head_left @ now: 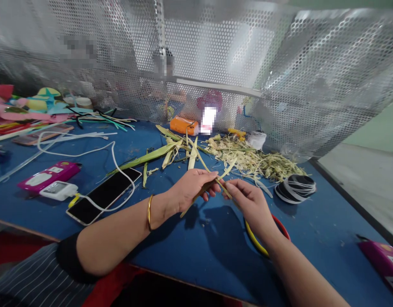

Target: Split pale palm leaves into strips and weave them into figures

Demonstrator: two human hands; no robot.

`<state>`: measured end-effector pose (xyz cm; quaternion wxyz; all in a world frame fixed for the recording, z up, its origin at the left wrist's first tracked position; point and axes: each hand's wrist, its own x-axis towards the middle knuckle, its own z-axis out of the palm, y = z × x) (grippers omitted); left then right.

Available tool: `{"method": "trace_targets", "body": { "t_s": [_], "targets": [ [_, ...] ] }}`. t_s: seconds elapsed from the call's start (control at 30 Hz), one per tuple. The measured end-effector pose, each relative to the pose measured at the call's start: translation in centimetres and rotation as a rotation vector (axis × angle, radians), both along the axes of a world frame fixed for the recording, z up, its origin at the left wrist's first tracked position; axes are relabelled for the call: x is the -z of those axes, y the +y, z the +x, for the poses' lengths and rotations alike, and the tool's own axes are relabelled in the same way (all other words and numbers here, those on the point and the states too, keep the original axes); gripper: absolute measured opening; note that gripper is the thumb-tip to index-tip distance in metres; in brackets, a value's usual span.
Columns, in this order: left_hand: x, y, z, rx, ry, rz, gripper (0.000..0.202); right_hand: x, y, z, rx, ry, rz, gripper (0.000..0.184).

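Over the blue table, my left hand is closed around strips of dried leaf, pale yellow-green and narrow, with ends sticking out above and below the fingers. My right hand pinches the same strips just to the right, thumb against fingertips. The two hands nearly touch. Behind them lie long green leaves and a heap of shredded pale fibres. Under my right wrist, a red and yellow ring rests on the table, partly hidden by the forearm.
On the left are a phone with a white cable, a magenta device and colourful strips. A spool of white ribbon stands right of the hands. An orange packet sits by the perforated screen. Another magenta device is near the right edge.
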<state>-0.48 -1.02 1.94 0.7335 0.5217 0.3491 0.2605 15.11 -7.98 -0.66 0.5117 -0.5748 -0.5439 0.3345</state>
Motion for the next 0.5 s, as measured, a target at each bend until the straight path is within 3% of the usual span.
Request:
{"method": "trace_targets", "body": {
  "t_s": [0.13, 0.23, 0.4, 0.5],
  "targets": [
    [-0.2, -0.6, 0.0, 0.068, 0.080, 0.061, 0.033, -0.2, 0.4, -0.1, 0.047, 0.411, -0.084, 0.035],
    [0.0, -1.1, 0.2, 0.095, 0.132, 0.130, 0.022, 0.0, 0.5, -0.5, 0.054, 0.506, -0.087, 0.031],
    [0.1, -1.1, 0.2, 0.143, 0.126, 0.178, 0.017, 0.6, 0.7, -0.5, 0.122, 0.417, -0.045, 0.036],
    [0.1, -1.0, 0.1, 0.153, 0.140, 0.176, 0.018, 0.0, 0.1, 0.1, 0.128, 0.136, -0.106, 0.044]
  ]
}}
